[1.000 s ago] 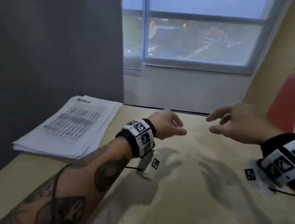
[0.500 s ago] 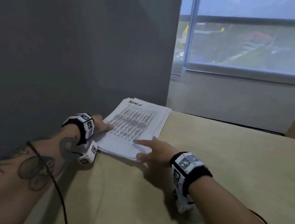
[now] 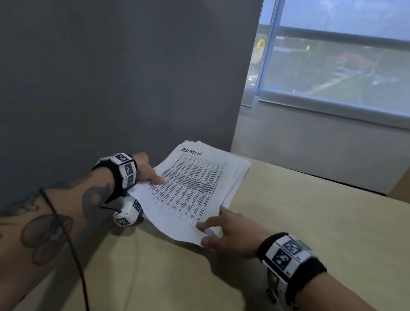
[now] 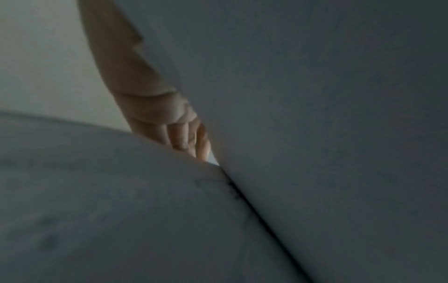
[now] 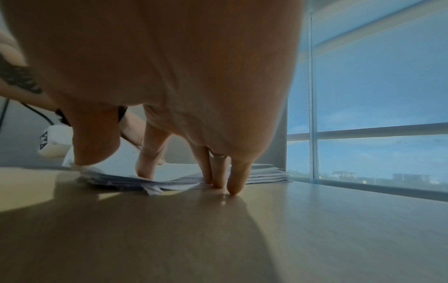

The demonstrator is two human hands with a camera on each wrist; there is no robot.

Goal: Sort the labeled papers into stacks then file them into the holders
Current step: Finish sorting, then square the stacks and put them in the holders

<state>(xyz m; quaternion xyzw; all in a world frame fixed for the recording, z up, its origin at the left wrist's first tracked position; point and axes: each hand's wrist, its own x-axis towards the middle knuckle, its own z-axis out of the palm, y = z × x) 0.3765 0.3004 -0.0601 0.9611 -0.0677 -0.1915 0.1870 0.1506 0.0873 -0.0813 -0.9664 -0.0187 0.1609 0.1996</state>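
A stack of printed papers [image 3: 194, 188] headed "ADMIN" lies on the tan table [image 3: 306, 235] against the grey partition. My left hand [image 3: 147, 172] holds the stack's left edge with the thumb on top. In the left wrist view its fingers [image 4: 184, 137] curl beneath the raised paper [image 4: 97, 191]. My right hand [image 3: 222, 233] is at the near right corner. Its index finger lies on the top sheet, and its thumb is on the near edge. In the right wrist view the right hand [image 5: 118, 162] presses the papers [image 5: 264, 173], and three fingertips [image 5: 232, 187] touch the table.
A tall grey partition [image 3: 106, 62] runs along the table's left side, right behind the stack. A window [image 3: 357, 58] and low wall stand beyond the table's far edge. A black cable [image 3: 72, 250] trails along my left forearm.
Both hands came from mid-table to the stack at the left. In the last half second the left thumb moved onto the top sheet and the left edge rose slightly.
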